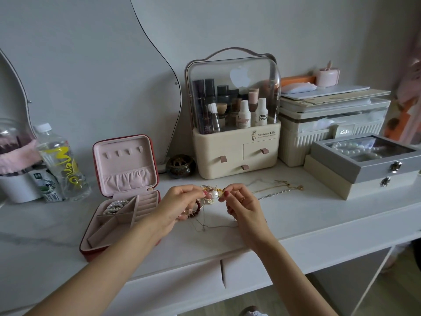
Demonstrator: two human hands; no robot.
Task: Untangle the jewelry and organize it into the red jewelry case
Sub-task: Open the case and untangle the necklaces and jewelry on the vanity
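The red jewelry case (90, 241) lies open on the white dresser top, its pink lid upright. A pearl bracelet (115, 205) sits in its back left compartment. Right of the case, a tangle of jewelry (213, 194) with a large pearl and gold pieces is lifted between my hands. My left hand (180, 205) pinches its left side and my right hand (241, 205) pinches its right side. A dark red bead bracelet (196, 212) and thin chains (205, 226) hang from the tangle down to the table. Separate gold and silver chains (279, 189) lie to the right.
A cream cosmetics organizer (237, 153) stands behind my hands, with a small dark pot (181, 166) to its left. Grey and cream jewelry boxes (364, 169) are stacked at the right. Water bottles (60, 163) stand at the left. The dresser's front edge (227, 258) is close below my wrists.
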